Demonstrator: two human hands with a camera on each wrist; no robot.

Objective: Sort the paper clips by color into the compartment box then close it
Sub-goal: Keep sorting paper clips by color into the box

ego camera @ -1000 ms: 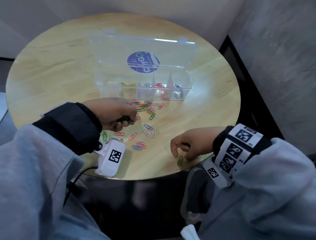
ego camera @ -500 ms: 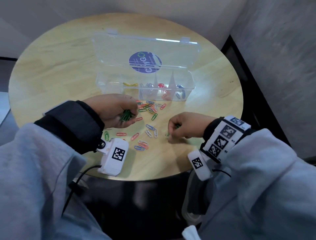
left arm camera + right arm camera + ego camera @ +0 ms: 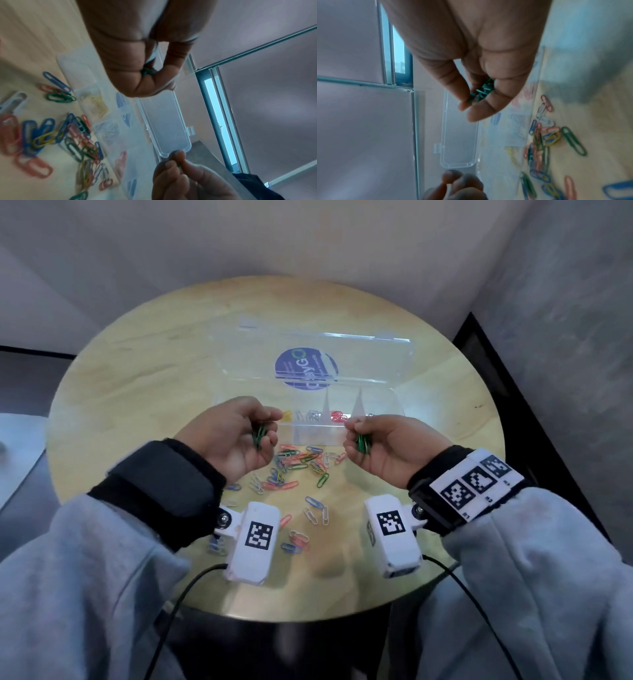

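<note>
Two small bunches of green paper clips are up off the tabletop, one per hand. Left hand fingers curled round its green bunch; right hand pinching its green bunch between thumb and fingertips. Both raised just near side of the compartment box, which sits at centre with its clear lid standing open on the far side. Box already has yellow, pale, red and blue clips in separate compartments; the one at far left looks free, likely for green. Loose pile of mixed clips lies on the wood between the hands and nearer.

Handling, as judged: clips light, stiff, coated, slick; they tangle and slip out one by one. Best bunched across the middle, released low over a compartment. Box thin, light plastic; steady it while pressing the lid shut at its front latch tabs.
</note>
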